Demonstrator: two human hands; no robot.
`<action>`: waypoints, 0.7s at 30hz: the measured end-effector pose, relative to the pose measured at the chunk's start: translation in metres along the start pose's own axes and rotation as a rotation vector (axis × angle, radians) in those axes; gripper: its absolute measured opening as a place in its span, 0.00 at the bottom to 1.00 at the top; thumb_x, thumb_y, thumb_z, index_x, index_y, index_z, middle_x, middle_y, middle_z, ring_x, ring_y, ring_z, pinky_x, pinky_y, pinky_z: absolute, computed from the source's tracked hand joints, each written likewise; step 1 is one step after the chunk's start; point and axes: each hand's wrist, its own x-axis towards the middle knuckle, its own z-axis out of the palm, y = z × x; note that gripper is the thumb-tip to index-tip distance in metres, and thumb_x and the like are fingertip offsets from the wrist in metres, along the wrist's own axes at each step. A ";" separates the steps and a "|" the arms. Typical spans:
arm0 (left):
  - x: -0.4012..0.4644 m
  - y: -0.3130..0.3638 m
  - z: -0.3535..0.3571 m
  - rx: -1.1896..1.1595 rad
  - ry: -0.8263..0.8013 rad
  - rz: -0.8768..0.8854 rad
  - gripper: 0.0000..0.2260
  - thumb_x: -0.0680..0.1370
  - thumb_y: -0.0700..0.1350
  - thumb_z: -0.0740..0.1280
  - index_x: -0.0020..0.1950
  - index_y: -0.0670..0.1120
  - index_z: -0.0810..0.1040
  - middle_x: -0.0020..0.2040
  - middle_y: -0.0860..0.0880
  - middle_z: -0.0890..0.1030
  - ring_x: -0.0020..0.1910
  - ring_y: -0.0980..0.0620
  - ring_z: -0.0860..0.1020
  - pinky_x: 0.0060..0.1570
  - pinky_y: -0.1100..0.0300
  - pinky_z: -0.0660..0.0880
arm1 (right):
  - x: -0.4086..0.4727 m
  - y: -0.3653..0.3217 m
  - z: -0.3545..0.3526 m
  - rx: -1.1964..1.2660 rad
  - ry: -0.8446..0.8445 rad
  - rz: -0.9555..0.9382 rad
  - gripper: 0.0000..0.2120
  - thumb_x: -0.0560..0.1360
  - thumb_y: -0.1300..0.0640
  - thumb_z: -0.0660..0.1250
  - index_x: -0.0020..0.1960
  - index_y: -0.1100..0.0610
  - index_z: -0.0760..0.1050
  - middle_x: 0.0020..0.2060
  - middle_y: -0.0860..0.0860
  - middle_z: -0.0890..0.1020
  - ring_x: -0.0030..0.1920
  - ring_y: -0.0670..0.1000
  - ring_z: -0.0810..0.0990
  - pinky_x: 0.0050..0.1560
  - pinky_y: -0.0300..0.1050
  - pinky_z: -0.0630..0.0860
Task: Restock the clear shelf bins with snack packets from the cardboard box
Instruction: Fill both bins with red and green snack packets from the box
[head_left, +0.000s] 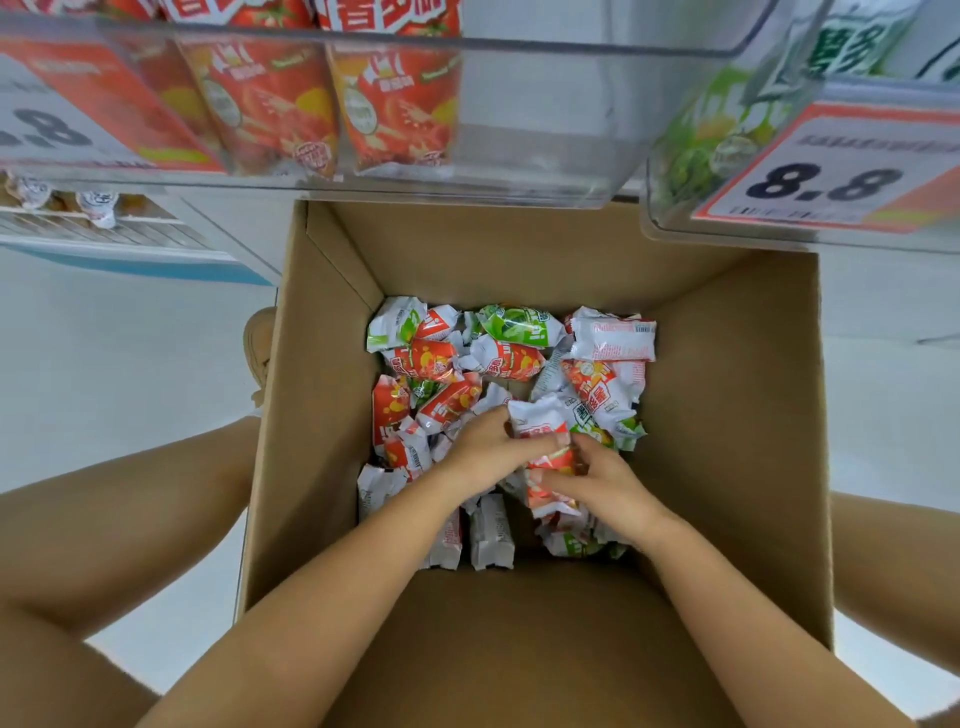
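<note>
An open cardboard box (727, 395) stands on the floor below me, its bottom covered with several small red, green and white snack packets (509, 358). Both hands are down inside it. My left hand (485, 449) closes around a white-and-red packet (537, 423) from the left. My right hand (605, 480) grips a red packet (545, 496) just below it, and the two hands touch. Above, a clear shelf bin (540, 119) holds upright red packets (270, 104) on its left side; its right side shows none. A second clear bin (675, 156) at right holds green packets.
Price tags reading 8.8 hang on the bins at upper right (836, 166) and upper left (47, 124). My bare knees flank the box on both sides. A shoe (258, 343) rests by the box's left wall. A lower shelf (104, 228) sits at left above the white floor.
</note>
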 end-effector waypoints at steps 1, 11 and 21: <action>0.001 0.003 0.003 0.011 -0.004 0.003 0.18 0.72 0.61 0.70 0.57 0.54 0.80 0.51 0.57 0.83 0.52 0.58 0.79 0.53 0.61 0.75 | 0.000 0.000 -0.002 0.041 0.026 0.003 0.20 0.72 0.58 0.74 0.62 0.54 0.73 0.54 0.51 0.82 0.54 0.49 0.80 0.55 0.41 0.76; 0.047 0.008 -0.079 1.501 0.200 0.027 0.29 0.76 0.39 0.63 0.76 0.41 0.56 0.75 0.40 0.60 0.76 0.41 0.55 0.76 0.50 0.49 | -0.009 0.009 -0.019 0.393 0.072 0.076 0.20 0.72 0.58 0.72 0.62 0.52 0.73 0.53 0.50 0.83 0.50 0.48 0.83 0.46 0.39 0.76; 0.057 0.002 -0.089 1.859 -0.064 0.172 0.27 0.77 0.38 0.63 0.74 0.41 0.58 0.72 0.37 0.63 0.68 0.37 0.67 0.68 0.48 0.65 | 0.004 0.005 -0.019 0.415 0.049 0.070 0.22 0.71 0.55 0.73 0.64 0.52 0.73 0.55 0.49 0.83 0.52 0.48 0.83 0.53 0.43 0.77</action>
